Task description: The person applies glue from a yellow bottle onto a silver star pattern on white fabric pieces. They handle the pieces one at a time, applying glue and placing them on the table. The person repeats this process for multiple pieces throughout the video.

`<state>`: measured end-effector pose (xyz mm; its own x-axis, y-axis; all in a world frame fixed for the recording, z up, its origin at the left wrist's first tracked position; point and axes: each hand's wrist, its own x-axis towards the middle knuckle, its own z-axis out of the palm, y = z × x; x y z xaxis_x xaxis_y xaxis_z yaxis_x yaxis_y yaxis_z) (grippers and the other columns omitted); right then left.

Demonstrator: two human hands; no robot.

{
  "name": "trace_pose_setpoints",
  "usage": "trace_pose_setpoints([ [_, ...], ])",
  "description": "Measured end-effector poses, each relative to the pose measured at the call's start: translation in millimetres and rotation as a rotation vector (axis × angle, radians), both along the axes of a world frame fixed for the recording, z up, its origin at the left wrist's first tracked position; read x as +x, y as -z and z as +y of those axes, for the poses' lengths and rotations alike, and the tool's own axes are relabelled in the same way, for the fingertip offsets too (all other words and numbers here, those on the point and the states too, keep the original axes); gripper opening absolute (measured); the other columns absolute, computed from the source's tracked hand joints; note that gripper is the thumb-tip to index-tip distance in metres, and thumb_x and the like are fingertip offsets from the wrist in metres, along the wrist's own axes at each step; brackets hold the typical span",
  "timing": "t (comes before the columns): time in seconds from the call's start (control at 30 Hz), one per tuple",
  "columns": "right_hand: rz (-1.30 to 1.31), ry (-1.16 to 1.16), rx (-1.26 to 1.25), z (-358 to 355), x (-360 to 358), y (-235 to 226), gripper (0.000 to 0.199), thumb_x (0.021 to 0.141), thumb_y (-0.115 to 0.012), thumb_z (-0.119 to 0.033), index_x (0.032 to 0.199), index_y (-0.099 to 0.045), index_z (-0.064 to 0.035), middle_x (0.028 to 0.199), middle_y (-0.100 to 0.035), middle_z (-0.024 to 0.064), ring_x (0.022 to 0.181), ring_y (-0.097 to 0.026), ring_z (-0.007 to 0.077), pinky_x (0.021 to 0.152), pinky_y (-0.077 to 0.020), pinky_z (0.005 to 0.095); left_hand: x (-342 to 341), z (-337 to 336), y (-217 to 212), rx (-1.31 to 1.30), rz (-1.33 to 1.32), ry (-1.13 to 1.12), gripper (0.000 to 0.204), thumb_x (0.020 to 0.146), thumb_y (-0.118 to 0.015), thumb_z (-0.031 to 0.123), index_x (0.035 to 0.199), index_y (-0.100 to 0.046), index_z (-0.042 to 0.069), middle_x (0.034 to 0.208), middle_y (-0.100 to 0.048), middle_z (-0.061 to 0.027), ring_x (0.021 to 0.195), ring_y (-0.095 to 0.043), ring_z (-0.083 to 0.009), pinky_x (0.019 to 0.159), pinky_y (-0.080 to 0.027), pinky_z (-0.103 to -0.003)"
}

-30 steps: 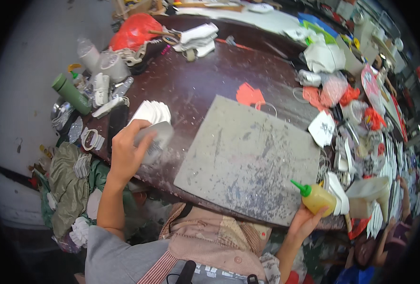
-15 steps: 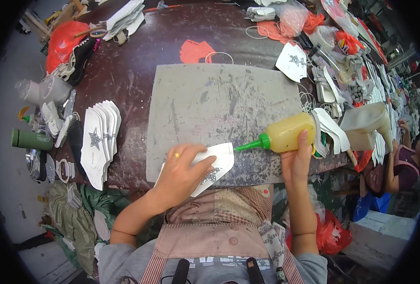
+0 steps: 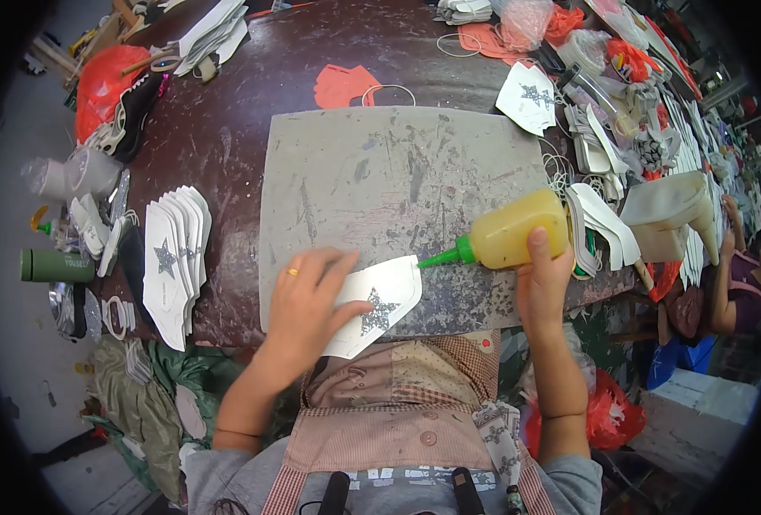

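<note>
My right hand [image 3: 545, 287] is closed round a soft squeeze bottle [image 3: 518, 230] of yellowish liquid, tipped on its side. Its green nozzle points left, and the tip meets the upper right corner of a white shoe-upper piece [image 3: 356, 287]. That piece carries a silver glitter star and lies at the near edge of a grey work mat [image 3: 354, 172]. At the piece's left side is my left hand [image 3: 307, 300], fingers spread, with the thumb over the white surface beside the star. The undersides of its fingers are hidden.
Left of the mat lies a fanned stack of similar star pieces [image 3: 174, 266]. A red cut piece [image 3: 343, 86] and another star piece [image 3: 526, 99] lie beyond it. Near my right hand are white strips [image 3: 603, 223] and a translucent container [image 3: 665, 206]. Another person [image 3: 736, 283] sits far right.
My left hand has slid left off the star, its fingers spreading and uncovering more of the white piece. The bottle has shifted slightly left and up, its nozzle tip staying at the piece's corner.
</note>
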<state>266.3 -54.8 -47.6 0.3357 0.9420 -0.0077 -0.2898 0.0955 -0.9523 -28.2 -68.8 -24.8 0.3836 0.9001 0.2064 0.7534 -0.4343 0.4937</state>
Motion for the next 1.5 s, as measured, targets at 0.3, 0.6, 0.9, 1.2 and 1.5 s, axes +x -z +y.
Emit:
trace_pose_setpoints([
  [0.3, -0.093, -0.021, -0.067, 11.3, -6.1, 3.7, 0.045, 0.091, -0.073, -0.034, 0.115, -0.058, 0.0020, 0.099, -0.063, 0.0050, 0.088, -0.061, 0.0115, 0.077, -0.0504, 0.0248, 6.0, -5.0, 5.2, 0.005, 0.027, -0.017, 0.051, 0.070, -0.082, 0.021, 0.116, -0.067, 0.004, 0.115, -0.058, -0.0129, 0.106, -0.055, -0.0324, 0.091, -0.043, -0.042],
  [0.6, -0.261, -0.031, -0.073, -9.5, -2.6, -2.1, 0.051, 0.086, -0.078, -0.040, 0.110, -0.061, 0.0026, 0.097, -0.063, 0.0035, 0.088, -0.058, 0.0105, 0.080, -0.0468, 0.0266, 7.2, -9.7, 5.5, 0.008, 0.068, -0.030, 0.046, 0.075, -0.078, 0.025, 0.116, -0.067, 0.005, 0.119, -0.056, -0.0137, 0.112, -0.052, -0.0322, 0.092, -0.041, -0.043],
  [0.9, -0.256, 0.036, -0.039, 8.8, -8.4, -0.4, 0.047, 0.088, -0.077, -0.035, 0.111, -0.061, 0.0030, 0.097, -0.063, 0.0037, 0.088, -0.058, 0.0111, 0.080, -0.0471, 0.0269, 11.9, -9.6, 2.6, 0.028, 0.086, -0.035, 0.046, 0.072, -0.080, 0.021, 0.114, -0.067, 0.004, 0.117, -0.058, -0.0126, 0.104, -0.056, -0.0318, 0.088, -0.044, -0.043],
  [1.2, -0.242, 0.078, -0.063, -56.0, -12.5, 10.4, 0.053, 0.089, -0.075, -0.039, 0.116, -0.059, 0.0031, 0.101, -0.063, 0.0052, 0.091, -0.059, 0.0121, 0.081, -0.0480, 0.0279, 13.6, -11.7, -0.6, 0.032, 0.090, -0.045, 0.044, 0.075, -0.079, 0.021, 0.113, -0.064, 0.004, 0.111, -0.060, -0.0117, 0.100, -0.057, -0.0306, 0.087, -0.043, -0.043],
  [1.5, 0.105, 0.211, 0.054, -46.1, 0.1, -6.4, 0.047, 0.097, -0.066, -0.028, 0.129, -0.050, 0.0035, 0.111, -0.064, 0.0077, 0.100, -0.062, 0.0165, 0.090, -0.0494, 0.0316, 20.1, 5.0, 8.6, -0.062, -0.327, -0.066, 0.036, 0.080, -0.076, 0.000, 0.113, -0.064, 0.003, 0.093, -0.059, -0.0095, 0.072, -0.059, -0.0197, 0.062, -0.049, -0.032],
])
